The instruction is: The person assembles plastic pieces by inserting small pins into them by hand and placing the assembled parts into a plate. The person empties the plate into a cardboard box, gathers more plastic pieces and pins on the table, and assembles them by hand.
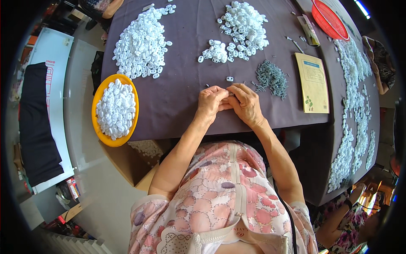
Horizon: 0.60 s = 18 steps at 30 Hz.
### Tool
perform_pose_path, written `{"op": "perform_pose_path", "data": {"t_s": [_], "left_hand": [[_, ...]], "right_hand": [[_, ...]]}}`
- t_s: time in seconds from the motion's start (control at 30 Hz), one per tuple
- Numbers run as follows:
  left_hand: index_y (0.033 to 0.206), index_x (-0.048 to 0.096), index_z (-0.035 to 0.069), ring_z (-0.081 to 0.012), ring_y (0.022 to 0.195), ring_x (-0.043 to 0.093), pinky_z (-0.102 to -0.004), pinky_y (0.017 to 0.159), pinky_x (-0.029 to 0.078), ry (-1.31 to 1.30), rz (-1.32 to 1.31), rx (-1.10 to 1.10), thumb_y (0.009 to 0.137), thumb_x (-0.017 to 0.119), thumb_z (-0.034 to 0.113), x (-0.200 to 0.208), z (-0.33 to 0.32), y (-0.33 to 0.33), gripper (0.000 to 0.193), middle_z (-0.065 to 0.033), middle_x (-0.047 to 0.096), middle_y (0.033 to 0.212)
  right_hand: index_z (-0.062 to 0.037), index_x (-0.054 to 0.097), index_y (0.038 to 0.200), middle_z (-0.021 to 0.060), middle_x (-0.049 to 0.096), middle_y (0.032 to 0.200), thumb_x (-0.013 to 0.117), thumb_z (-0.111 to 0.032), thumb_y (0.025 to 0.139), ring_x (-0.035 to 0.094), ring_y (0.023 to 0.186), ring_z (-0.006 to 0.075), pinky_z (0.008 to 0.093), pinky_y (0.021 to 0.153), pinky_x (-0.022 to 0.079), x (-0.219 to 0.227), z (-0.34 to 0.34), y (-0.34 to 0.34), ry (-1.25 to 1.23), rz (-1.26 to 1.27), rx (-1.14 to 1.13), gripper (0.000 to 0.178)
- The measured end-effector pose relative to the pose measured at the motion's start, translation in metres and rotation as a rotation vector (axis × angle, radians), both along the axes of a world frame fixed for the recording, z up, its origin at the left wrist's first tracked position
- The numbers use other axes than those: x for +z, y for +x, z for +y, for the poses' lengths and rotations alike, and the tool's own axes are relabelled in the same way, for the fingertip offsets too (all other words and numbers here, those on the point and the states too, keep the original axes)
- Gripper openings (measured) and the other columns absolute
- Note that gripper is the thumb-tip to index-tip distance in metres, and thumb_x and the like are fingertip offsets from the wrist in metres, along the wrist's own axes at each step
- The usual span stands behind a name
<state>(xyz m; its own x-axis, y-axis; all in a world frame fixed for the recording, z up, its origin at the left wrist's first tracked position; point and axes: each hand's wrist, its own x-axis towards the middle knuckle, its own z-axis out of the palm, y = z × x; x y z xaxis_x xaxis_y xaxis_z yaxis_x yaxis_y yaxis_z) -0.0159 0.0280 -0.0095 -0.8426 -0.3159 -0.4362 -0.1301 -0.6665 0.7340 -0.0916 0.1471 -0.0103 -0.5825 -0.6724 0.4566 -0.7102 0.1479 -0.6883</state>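
My left hand and my right hand meet over the near edge of a dark cloth-covered table. Fingertips of both are pinched together around something small that they mostly hide. Just beyond them lies a single white oval plastic piece with two holes. To the right of my right hand is a heap of small grey pins. Farther off lie a heap of white oval pieces and a smaller cluster of them.
A yellow oval basket full of white pieces stands at the left edge, below a large white heap. An open cardboard box sits beneath. Rightward are a yellow packet, a red basket, more white pieces and other people.
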Motion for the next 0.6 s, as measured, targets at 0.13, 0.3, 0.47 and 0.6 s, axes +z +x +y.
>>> {"op": "perform_pose_path", "data": {"t_s": [0.13,0.3,0.47,0.6], "left_hand": [[0.077,0.056,0.002,-0.0190,0.070,0.063,-0.0379,0.067,0.055,0.006,-0.033,-0.063,0.084,0.052,0.006,-0.002,-0.003,0.002,0.009,-0.0087,0.060,0.075],[0.077,0.055,0.002,-0.0191,0.071,0.063,-0.0384,0.068,0.055,0.011,-0.003,-0.114,0.084,0.051,0.006,0.001,-0.005,0.003,0.009,-0.0088,0.060,0.075],[0.081,0.055,0.001,-0.0177,0.073,0.063,-0.0362,0.070,0.055,0.010,0.004,-0.073,0.086,0.051,0.009,-0.001,0.000,0.003,0.010,-0.0088,0.060,0.077],[0.082,0.056,0.000,-0.0181,0.069,0.064,-0.0312,0.063,0.055,0.000,-0.028,0.014,0.084,0.055,0.009,0.007,0.003,0.002,0.008,-0.0118,0.063,0.079]], "right_hand": [[-0.0014,0.058,0.088,0.0114,0.059,0.087,0.062,-0.004,0.070,0.059,0.075,0.0293,0.0348,0.066,0.049,-0.001,-0.001,0.001,-0.020,0.025,0.007,0.018],[-0.0013,0.058,0.088,0.0123,0.060,0.085,0.062,-0.004,0.070,0.060,0.074,0.0285,0.0334,0.064,0.049,-0.001,0.000,-0.001,-0.027,0.098,0.001,0.019],[-0.0015,0.058,0.089,0.0115,0.059,0.087,0.064,-0.005,0.070,0.059,0.075,0.0288,0.0346,0.066,0.049,-0.002,0.002,0.000,-0.009,0.072,-0.018,0.020],[-0.0012,0.059,0.096,0.0128,0.058,0.094,0.064,-0.003,0.070,0.059,0.078,0.0298,0.0346,0.067,0.049,0.022,0.009,0.000,-0.010,-0.143,0.029,0.027]]}}
